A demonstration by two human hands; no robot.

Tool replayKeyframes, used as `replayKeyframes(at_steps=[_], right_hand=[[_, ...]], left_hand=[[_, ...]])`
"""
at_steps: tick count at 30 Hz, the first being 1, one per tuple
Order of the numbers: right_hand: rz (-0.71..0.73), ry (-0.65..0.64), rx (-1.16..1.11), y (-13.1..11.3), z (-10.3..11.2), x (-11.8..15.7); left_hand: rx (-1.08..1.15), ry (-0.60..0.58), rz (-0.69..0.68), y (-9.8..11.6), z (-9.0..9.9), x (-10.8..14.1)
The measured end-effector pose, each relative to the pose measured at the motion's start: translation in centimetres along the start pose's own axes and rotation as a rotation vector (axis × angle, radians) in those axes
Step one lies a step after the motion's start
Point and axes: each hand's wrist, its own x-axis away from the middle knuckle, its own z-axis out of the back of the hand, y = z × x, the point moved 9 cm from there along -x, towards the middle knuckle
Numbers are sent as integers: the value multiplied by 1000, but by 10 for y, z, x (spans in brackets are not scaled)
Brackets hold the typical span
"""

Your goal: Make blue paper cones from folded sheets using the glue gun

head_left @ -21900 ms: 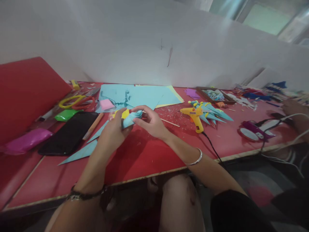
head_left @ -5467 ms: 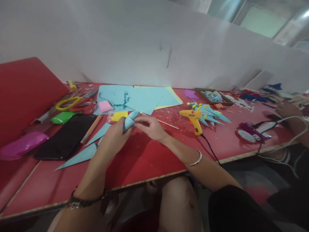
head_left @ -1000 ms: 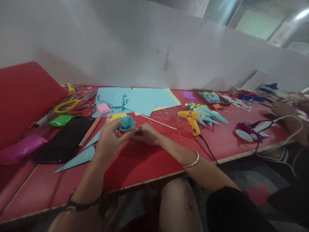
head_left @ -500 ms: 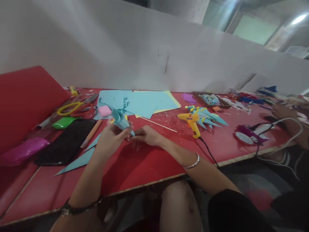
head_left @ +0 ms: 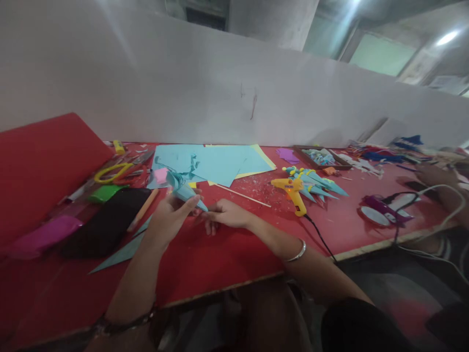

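Note:
A light blue paper cone (head_left: pixel 186 191) is held above the red table, its wide rolled end up to the left and its point down to the right. My left hand (head_left: pixel 170 212) wraps round the cone's body, thumb along its side. At the pointed tip, my right hand (head_left: pixel 227 213) pinches the paper between thumb and fingers, the other fingers hanging loosely. Behind the cone lie blue paper sheets (head_left: pixel 220 159) and a pink block (head_left: pixel 160 175). Cut blue paper pieces (head_left: pixel 120 254) lie beside my left forearm.
To the right are a yellow glue gun (head_left: pixel 293 193) with a black cord, finished blue cones (head_left: pixel 317 183) with yellow trim and a tray of scraps (head_left: pixel 322 157). Scissors (head_left: pixel 113 172) and a black pouch (head_left: pixel 110 222) lie left. Another person's hand (head_left: pixel 436 176) is at far right.
The view has tilted slightly, so everything sits a little lower in the picture. Both hands keep hold of the cone, with little other movement; the right hand's lower fingers hang more loosely.

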Motion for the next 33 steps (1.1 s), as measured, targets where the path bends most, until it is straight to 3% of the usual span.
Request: replayKeyframes(at_steps=[7, 11, 14, 17, 21, 26, 30, 33], right_hand=[[76, 127, 102, -9, 11, 2], [142, 310, 262, -14, 29, 4], [146, 362, 345, -13, 35, 4], [135, 295, 288, -12, 31, 2], [91, 102, 78, -8, 20, 0], [86, -89, -10, -12, 12, 3], [76, -94, 53, -13, 13, 5], [78, -55, 83, -12, 16, 5]], left_hand=[[-127, -87, -15, 1, -9, -1], [-215, -69, -114, 8, -9, -2], [-216, -48, -166, 12, -8, -2], [-186, -55, -184, 15, -9, -1], [-146, -73, -160, 17, -12, 0], [-46, -191, -152, 21, -21, 6], [29, -301, -100, 17, -30, 11], [49, -302, -60, 11, -34, 10]])
